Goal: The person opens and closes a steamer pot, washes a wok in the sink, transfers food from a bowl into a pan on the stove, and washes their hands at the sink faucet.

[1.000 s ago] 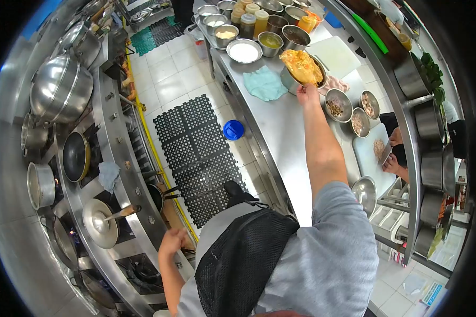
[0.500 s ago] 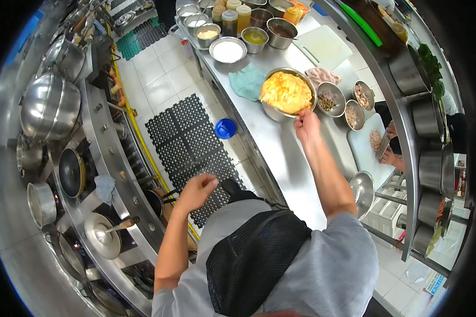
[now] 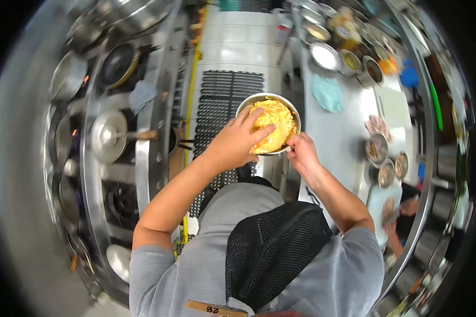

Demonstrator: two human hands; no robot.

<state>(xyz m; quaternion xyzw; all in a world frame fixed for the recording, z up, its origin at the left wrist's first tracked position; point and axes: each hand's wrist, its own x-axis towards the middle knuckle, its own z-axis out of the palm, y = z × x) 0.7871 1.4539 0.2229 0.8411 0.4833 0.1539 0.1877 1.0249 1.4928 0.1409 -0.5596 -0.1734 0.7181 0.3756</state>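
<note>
A round metal bowl [image 3: 243, 103] is held up in front of my body, above the floor mat. In it lies a mass of yellow-orange food [image 3: 280, 127], slightly blurred. My right hand [image 3: 303, 152] pinches the bowl's near right rim. My left hand [image 3: 238, 138] rests on the food's left side with its fingers spread; the thumb lies across the yellow surface and the palm is by the bowl's left rim.
On the left is a stove [image 3: 124, 198] with a black pan [image 3: 120, 64] and a lid [image 3: 109, 136]. The steel counter [image 3: 328, 142] at right bears a teal cloth [image 3: 327, 93] and several bowls. Beyond it, a person's hands [image 3: 391, 227] hold a knife over a cutting board.
The bowl has come off the counter in my right hand and moved over the aisle. My left hand has risen onto the food. The view has turned toward the stove.
</note>
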